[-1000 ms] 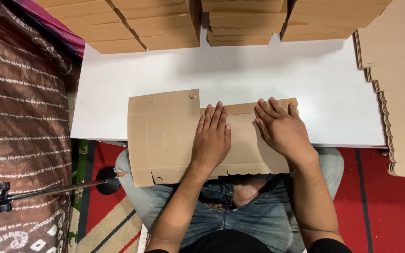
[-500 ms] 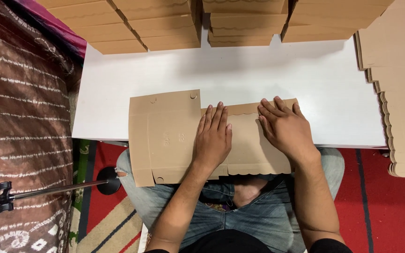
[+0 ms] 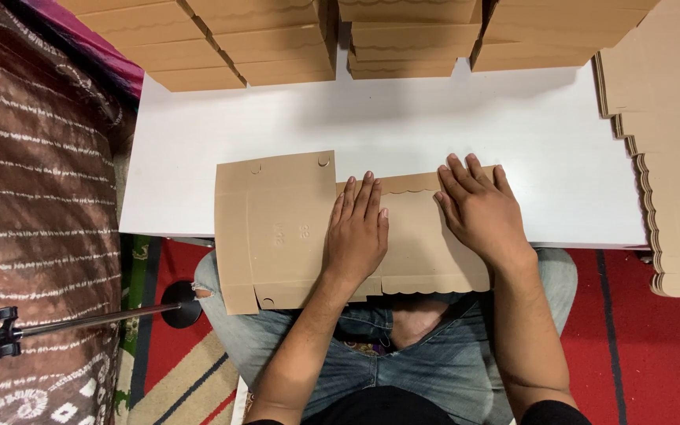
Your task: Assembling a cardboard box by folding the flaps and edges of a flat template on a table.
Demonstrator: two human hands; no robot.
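Here the flat cardboard box blank (image 3: 277,228) lies lengthwise across the white counter's (image 3: 403,134) near edge; both hands, left hand (image 3: 358,232) and right hand (image 3: 478,208), press open-palmed on its right half.

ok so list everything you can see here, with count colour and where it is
flat cardboard blank: one, tan, front edge of the table, overhanging the lap
white table: one, centre
folded cardboard stacks: several, tan, along the table's far edge
pile of flat cardboard sheets: one, tan, right side
patterned fabric: one, brown and white, left
black stand: one, lower left, round base on the floor
red rug: one, under the table
jeans: blue, ripped, on the lap
left hand: flat on the blank, middle
right hand: flat on the blank's right end
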